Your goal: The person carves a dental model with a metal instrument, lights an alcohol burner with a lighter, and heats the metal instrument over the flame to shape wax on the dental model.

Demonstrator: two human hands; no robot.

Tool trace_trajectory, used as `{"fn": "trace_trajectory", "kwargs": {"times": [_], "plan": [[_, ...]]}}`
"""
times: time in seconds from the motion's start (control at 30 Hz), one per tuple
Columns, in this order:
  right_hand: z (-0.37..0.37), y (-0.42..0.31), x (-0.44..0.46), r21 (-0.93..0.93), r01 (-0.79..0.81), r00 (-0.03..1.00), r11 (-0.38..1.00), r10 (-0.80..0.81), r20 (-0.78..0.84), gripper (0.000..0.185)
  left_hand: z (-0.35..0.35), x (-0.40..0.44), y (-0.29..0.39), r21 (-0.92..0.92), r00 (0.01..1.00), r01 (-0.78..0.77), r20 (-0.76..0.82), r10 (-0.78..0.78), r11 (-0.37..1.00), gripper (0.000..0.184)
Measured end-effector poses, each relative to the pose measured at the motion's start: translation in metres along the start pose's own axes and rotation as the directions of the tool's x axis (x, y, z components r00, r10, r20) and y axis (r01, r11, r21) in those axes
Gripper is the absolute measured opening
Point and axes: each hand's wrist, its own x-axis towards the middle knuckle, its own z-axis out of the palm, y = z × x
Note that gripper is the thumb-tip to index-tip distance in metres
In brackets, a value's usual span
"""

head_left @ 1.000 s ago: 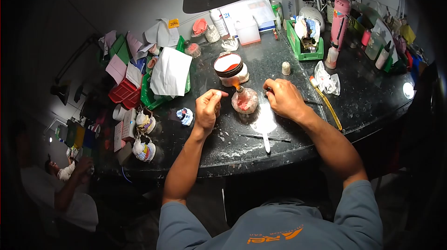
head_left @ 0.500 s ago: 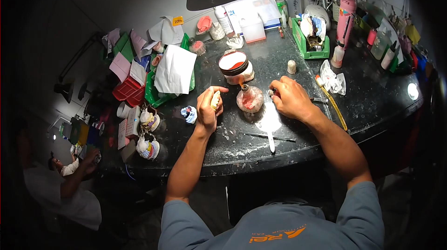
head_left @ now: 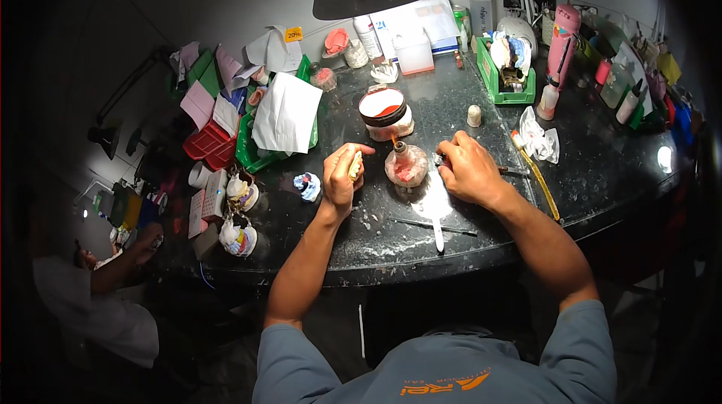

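A round glass burner (head_left: pixel 407 165) with a small orange flame at its neck stands between my hands. My left hand (head_left: pixel 342 177) is closed round a small pale yellowish piece (head_left: pixel 355 166), its index finger pointing toward the burner. To the burner's right, my right hand (head_left: pixel 468 167) has its fingers bent round a tool whose handle (head_left: pixel 514 171) sticks out behind the hand; the tool's tip is hard to make out. Behind the burner is a jar (head_left: pixel 387 112) with a dark rim and red and white contents. A blue and white piece (head_left: pixel 307 186) lies left of my left hand.
A thin dark tool (head_left: pixel 434 226) and a white-handled one (head_left: pixel 438 234) lie near the front edge. Two dental models (head_left: pixel 238 239) and a green bin with paper (head_left: pixel 245 147) are at left. Right are a green box (head_left: pixel 521 94), crumpled tissue (head_left: pixel 538 136) and a yellow strip (head_left: pixel 543 183). Another person sits far left.
My left hand has turned, so the pale piece in it now shows. My right hand stays beside the burner. The whole view has shifted slightly.
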Motion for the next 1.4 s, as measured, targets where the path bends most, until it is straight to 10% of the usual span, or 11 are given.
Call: {"fn": "trace_trajectory", "kwargs": {"times": [0.37, 0.77, 0.97, 1.4], "plan": [[-0.009, 0.008, 0.01, 0.239, -0.118, 0.991, 0.964, 0.13, -0.035, 0.02, 0.0, -0.001, 0.0, 0.009, 1.0, -0.009, 0.014, 0.008, 1.0, 0.04], [-0.022, 0.025, 0.008, -0.12, -0.118, 0.982, 0.986, 0.099, -0.158, 0.021, 0.003, -0.003, 0.003, 0.004, 1.0, 0.002, 0.022, -0.002, 1.0, 0.039], [-0.056, 0.012, 0.011, 0.144, -0.16, 0.953, 0.977, 0.114, 0.28, 0.011, 0.004, -0.002, 0.003, -0.001, 1.0, 0.003, 0.023, -0.003, 1.0, 0.039], [-0.041, -0.019, -0.001, 0.373, 0.2, 0.797, 0.906, -0.372, 0.475, 0.009, -0.001, 0.001, -0.003, -0.023, 1.0, -0.001, -0.006, 0.001, 1.0, 0.036]]}}
